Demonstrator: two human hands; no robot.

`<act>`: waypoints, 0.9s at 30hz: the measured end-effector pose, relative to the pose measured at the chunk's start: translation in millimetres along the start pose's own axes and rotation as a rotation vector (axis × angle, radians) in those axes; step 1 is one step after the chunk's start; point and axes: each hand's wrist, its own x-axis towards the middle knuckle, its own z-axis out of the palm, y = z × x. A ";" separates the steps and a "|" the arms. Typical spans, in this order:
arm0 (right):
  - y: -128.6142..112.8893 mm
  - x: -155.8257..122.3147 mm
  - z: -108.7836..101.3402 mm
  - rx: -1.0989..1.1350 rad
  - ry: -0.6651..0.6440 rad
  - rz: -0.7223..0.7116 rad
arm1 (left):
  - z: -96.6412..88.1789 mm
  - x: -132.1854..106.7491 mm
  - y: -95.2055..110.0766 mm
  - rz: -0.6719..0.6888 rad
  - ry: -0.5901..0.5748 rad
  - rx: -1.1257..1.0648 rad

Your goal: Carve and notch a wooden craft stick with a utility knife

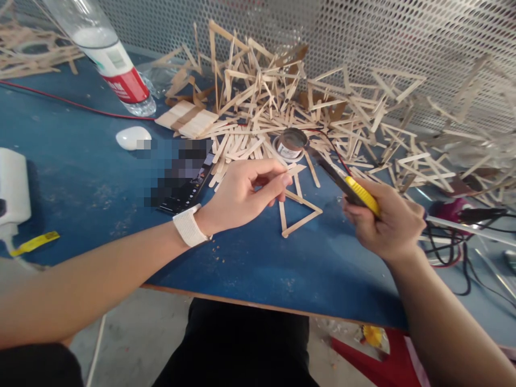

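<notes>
My left hand [250, 191], with a white band on its wrist, is closed in a pinch on a wooden craft stick [297, 169]. The stick's end pokes out past the fingertips. In my right hand [387, 217] is a yellow and black utility knife [365, 196], its dark blade pointing up and left. The blade's tip is close to a small round jar [291, 144] with dark contents; whether they touch I cannot tell. Below the left fingertips, a triangle of craft sticks [302, 224] lies flat on the blue table [258, 274], partly hidden by the hand.
Loose craft sticks and stick frames [258, 91] pile up against a perforated metal panel [363, 27]. To the left are a phone [183, 185], a white rounded object [131, 138], a water bottle [116, 70] and a white box [14, 185]. Black cables [447, 252] lie at right.
</notes>
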 end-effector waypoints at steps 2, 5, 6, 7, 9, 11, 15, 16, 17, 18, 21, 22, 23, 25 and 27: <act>-2.9 0.5 -0.4 -0.024 0.039 0.001 | 0.2 -0.7 0.3 0.010 0.004 0.000; -5.8 2.5 -1.0 -0.041 0.058 0.026 | 0.8 -1.9 0.6 0.019 0.013 0.001; -5.9 3.2 -1.2 -0.047 0.064 0.039 | 1.0 -2.2 0.6 0.019 0.014 0.001; -5.4 4.1 -1.5 -0.053 0.071 0.050 | 1.1 -2.5 0.6 0.017 0.013 0.000; -2.9 5.7 -2.4 -0.051 0.084 0.052 | 1.0 -2.8 0.7 0.015 0.001 -0.004; 0.4 7.0 -3.7 -0.029 0.082 0.023 | 0.8 -2.7 0.8 0.013 -0.012 0.002; 3.4 7.2 -5.7 0.004 0.053 -0.008 | 0.5 -2.0 1.4 0.005 -0.022 0.032; 2.9 6.9 -5.9 0.010 0.048 -0.002 | 0.5 -1.8 1.6 0.005 -0.020 0.030; 2.1 6.6 -6.1 0.013 0.049 0.005 | 0.5 -1.6 1.8 0.006 -0.020 0.025; 1.2 6.4 -6.2 0.014 0.060 0.008 | 0.5 -1.6 2.0 0.008 -0.020 0.020; -1.4 7.3 -7.0 -0.004 0.091 0.040 | 0.4 -1.7 2.4 0.015 -0.024 0.016; -1.9 7.9 -7.5 -0.009 0.090 0.054 | 0.4 -1.8 2.4 0.014 -0.025 0.020; -2.2 8.6 -8.0 -0.010 0.084 0.067 | 0.5 -2.0 2.3 0.012 -0.026 0.020; -2.4 9.8 -9.1 -0.002 0.073 0.077 | 0.8 -2.3 1.9 0.010 -0.027 0.014; -2.6 10.6 -10.2 0.003 0.069 0.084 | 1.2 -2.5 1.7 0.008 -0.029 0.002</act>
